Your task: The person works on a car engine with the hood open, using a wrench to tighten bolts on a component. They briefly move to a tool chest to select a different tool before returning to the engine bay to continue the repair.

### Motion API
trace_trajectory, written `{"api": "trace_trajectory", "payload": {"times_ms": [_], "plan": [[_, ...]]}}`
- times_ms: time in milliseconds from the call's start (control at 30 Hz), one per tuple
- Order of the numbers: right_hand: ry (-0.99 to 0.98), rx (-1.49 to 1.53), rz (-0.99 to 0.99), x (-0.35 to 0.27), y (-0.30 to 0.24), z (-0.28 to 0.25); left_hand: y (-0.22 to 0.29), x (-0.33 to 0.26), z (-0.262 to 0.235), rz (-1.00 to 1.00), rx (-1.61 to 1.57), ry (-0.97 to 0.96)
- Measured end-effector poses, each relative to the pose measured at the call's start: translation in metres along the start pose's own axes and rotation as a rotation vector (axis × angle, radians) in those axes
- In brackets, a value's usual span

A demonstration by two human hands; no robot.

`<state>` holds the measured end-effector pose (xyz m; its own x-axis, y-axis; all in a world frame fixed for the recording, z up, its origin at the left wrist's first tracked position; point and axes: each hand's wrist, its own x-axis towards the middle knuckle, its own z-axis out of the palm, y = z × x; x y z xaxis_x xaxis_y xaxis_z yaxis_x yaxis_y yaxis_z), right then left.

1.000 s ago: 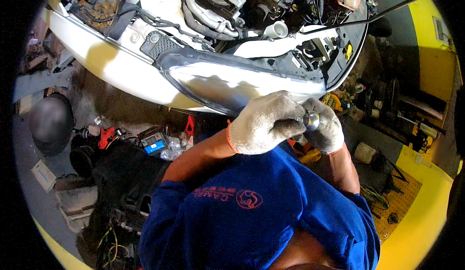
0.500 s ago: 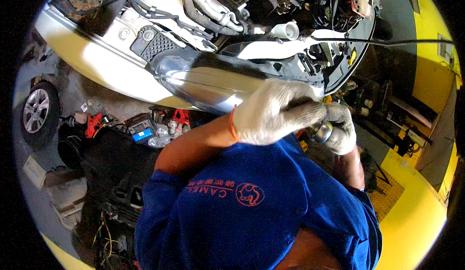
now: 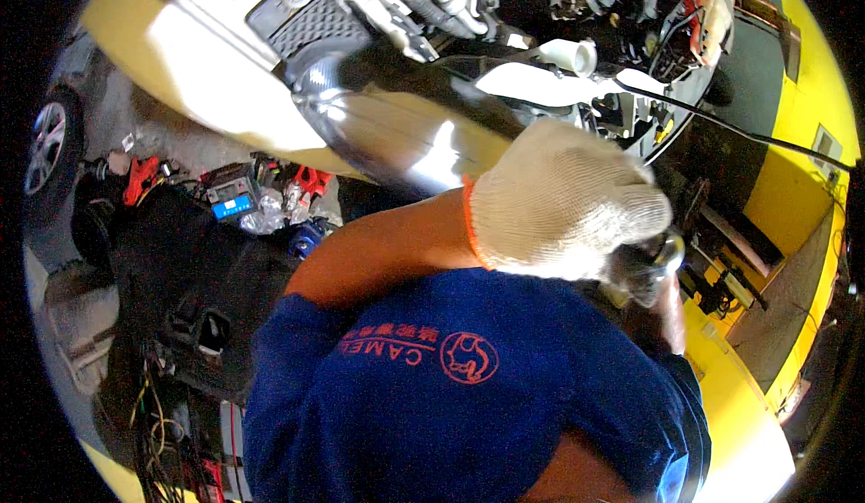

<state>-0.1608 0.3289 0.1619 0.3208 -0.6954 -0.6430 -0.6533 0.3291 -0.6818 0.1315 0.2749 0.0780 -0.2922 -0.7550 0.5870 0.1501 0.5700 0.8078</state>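
Note:
In a pale knitted glove with an orange cuff, my left hand [image 3: 568,201] is curled shut in front of my chest, its back toward me. What its fingers hold, if anything, is hidden. Just beyond and below it is my right hand [image 3: 631,278], gloved too, mostly covered by the left and blurred. A shiny metal piece with a rounded end [image 3: 670,252] sticks out between the two hands, gripped by the right one. Both hands are near the front corner of a car, close to its headlight [image 3: 387,133].
The open engine bay [image 3: 505,7] lies ahead, with a white pipe neck [image 3: 569,56] and a black rod [image 3: 730,123] reaching right. On the floor at left are a wheel [image 3: 50,147], red clamps [image 3: 140,181] and a blue-labelled box [image 3: 232,205]. A yellow wall [image 3: 793,178] stands at right.
The view has shifted. My hands have moved right, and the left has turned over the right, covering more of it. The metal piece now points up and right.

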Motion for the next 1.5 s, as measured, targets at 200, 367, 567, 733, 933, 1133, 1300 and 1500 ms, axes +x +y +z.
{"api": "trace_trajectory", "payload": {"times_ms": [200,367,567,733,933,1133,1300,1500], "plan": [[-0.015,0.073,0.036,0.026,-0.027,-0.032,-0.009,-0.009,0.009,-0.03,-0.154,0.492],[0.035,-0.436,-0.045,0.037,-0.109,-0.049,-0.011,-0.016,0.041,-0.476,-0.215,0.398],[-0.247,-0.566,-0.002,0.049,-0.169,-0.079,0.012,-0.021,0.045,-0.235,-0.189,0.171],[-0.178,-0.654,0.004,0.063,-0.201,-0.082,0.007,-0.004,0.044,-0.219,-0.079,0.424],[-0.127,-1.112,-0.077,0.137,-0.2,-0.099,-0.053,0.062,0.034,-1.038,-0.359,0.894],[-0.202,-1.435,-0.193,0.238,-0.134,-0.082,-0.103,0.066,0.07,-1.36,-0.344,0.746],[-0.187,-1.478,-0.068,0.286,-0.1,-0.063,-0.096,0.046,0.075,-1.231,-0.322,0.697],[-0.28,-1.577,0.042,0.327,-0.056,-0.057,-0.1,0.043,0.078,-1.153,-0.338,0.753]]}}
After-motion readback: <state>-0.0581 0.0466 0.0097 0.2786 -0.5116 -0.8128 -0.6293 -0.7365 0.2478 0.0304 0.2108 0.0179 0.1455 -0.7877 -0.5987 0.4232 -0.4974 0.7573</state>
